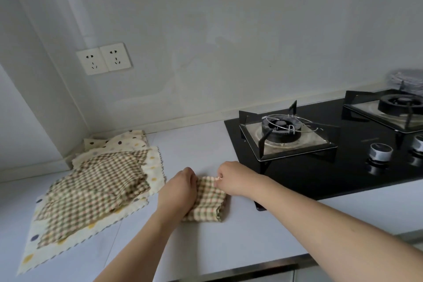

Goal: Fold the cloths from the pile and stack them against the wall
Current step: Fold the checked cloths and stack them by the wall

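Cloth pile [96, 190] left on counter [206, 144], folded cloth [209, 201] centre, stove [320, 144] right.

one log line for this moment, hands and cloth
left hand: holds checked cloth | right hand: pinches its far edge | cloth: folded small on counter | pile: left, unfolded
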Available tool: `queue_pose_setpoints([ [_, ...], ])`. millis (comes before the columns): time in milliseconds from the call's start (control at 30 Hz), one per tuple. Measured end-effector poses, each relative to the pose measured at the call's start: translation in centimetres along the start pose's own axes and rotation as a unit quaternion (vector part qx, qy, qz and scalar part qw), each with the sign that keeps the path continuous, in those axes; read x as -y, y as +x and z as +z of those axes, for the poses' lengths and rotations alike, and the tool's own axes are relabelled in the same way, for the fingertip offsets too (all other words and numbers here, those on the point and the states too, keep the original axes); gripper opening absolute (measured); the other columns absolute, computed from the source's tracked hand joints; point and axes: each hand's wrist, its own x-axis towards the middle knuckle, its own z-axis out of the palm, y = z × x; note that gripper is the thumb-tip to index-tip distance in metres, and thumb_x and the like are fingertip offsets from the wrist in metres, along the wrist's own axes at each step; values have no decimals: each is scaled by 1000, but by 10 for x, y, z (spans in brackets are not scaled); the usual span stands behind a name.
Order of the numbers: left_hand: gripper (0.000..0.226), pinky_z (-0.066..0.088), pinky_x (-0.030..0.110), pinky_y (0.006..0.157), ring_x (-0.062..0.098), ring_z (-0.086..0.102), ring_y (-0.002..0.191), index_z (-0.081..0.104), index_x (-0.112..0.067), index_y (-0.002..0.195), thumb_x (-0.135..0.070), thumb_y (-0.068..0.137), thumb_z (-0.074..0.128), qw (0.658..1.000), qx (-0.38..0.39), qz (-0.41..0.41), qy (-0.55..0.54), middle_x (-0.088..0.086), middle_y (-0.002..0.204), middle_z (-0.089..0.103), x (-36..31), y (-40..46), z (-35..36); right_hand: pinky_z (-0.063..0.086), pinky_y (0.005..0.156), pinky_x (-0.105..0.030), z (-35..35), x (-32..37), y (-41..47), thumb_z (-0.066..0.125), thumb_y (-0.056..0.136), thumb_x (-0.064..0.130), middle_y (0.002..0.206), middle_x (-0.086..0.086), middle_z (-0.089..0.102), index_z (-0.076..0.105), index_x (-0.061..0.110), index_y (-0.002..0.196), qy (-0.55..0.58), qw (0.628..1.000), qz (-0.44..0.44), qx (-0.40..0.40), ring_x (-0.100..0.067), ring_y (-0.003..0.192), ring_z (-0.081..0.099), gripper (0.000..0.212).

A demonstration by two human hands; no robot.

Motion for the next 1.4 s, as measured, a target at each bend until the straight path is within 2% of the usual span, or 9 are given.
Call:
queue_pose_setpoints([
  [133, 19, 41, 30, 65, 18, 54, 79, 53, -22, 96, -31, 99, 37, 1000, -21, 6, 4, -4, 94, 62, 2, 0, 5, 46, 69, -33, 6, -4, 1, 58, 89, 23, 96, -10, 60, 57, 6, 90, -15, 1000, -3, 2, -29, 91, 58, 16],
  [267, 22, 42, 33, 73, 22, 56, 97, 52, -20, 112, -29, 101, 35, 1000, -14, 7, 17, -1, 111, 56, -2, 0, 2, 45, 90, -39, 12, -3, -10, 57, 91, 21, 122, -10, 47, 45, 11, 120, -35, 998, -15, -56, -33, 110, 51, 33],
  [400, 19, 44, 37, 78, 29, 52, 89, 58, -13, 107, -10, 89, 53, 988, -110, 109, -18, 5, 104, 51, 11, -14, -5, 48, 75, -40, 22, 4, -28, 63, 80, 15, 96, -6, 53, 58, 13, 93, -129, 950, -157, -237, -31, 90, 56, 14],
  [567, 43, 36, 30, 80, 16, 42, 84, 55, -21, 100, -45, 84, 24, 981, 11, 191, -37, -12, 94, 43, 32, -46, -14, 35, 99, -38, 21, 9, -51, 51, 89, 56, 116, -2, 49, 52, 17, 104, -124, 985, -115, -17, -23, 112, 42, 42],
  [733, 66, 24, 28, 86, 13, 37, 101, 47, -31, 118, -63, 74, 10, 983, 78, 159, 52, -13, 114, 41, 33, -54, -20, 33, 103, -38, 18, 7, -59, 59, 77, 70, 121, 2, 43, 47, 20, 112, -104, 987, -119, 21, -20, 117, 38, 62],
  [867, 36, 32, 31, 96, 17, 42, 111, 54, -30, 109, -50, 82, 40, 981, 170, 97, 0, -11, 109, 43, 28, -32, -29, 36, 101, -36, 8, 13, -50, 57, 82, 66, 119, 0, 46, 56, 21, 105, -42, 995, -66, 58, -20, 116, 42, 50],
  [967, 24, 36, 32, 100, 23, 45, 116, 62, -27, 109, -32, 89, 49, 986, 137, 90, -28, -5, 119, 49, 24, -5, -35, 42, 93, -34, 2, 14, -34, 51, 92, 53, 120, -4, 46, 58, 18, 105, 20, 999, -32, 28, -22, 109, 51, 38],
  [1133, 49, 34, 35, 105, 22, 36, 128, 45, -34, 136, -13, 91, 41, 967, 232, 92, 51, -7, 140, 43, 9, 29, -35, 36, 101, -40, -1, 18, -7, 54, 93, 44, 135, -14, 40, 45, 8, 132, -96, 993, 16, 65, -34, 127, 37, 53],
  [1400, 22, 39, 24, 60, 10, 54, 74, 55, -30, 97, -18, 78, 57, 929, 349, 64, 102, -10, 87, 58, -12, 53, -51, 33, 53, -27, -11, 24, 17, 72, 81, 33, 72, 1, 49, 48, 15, 74, -49, 985, 45, 159, -22, 72, 49, 31],
])
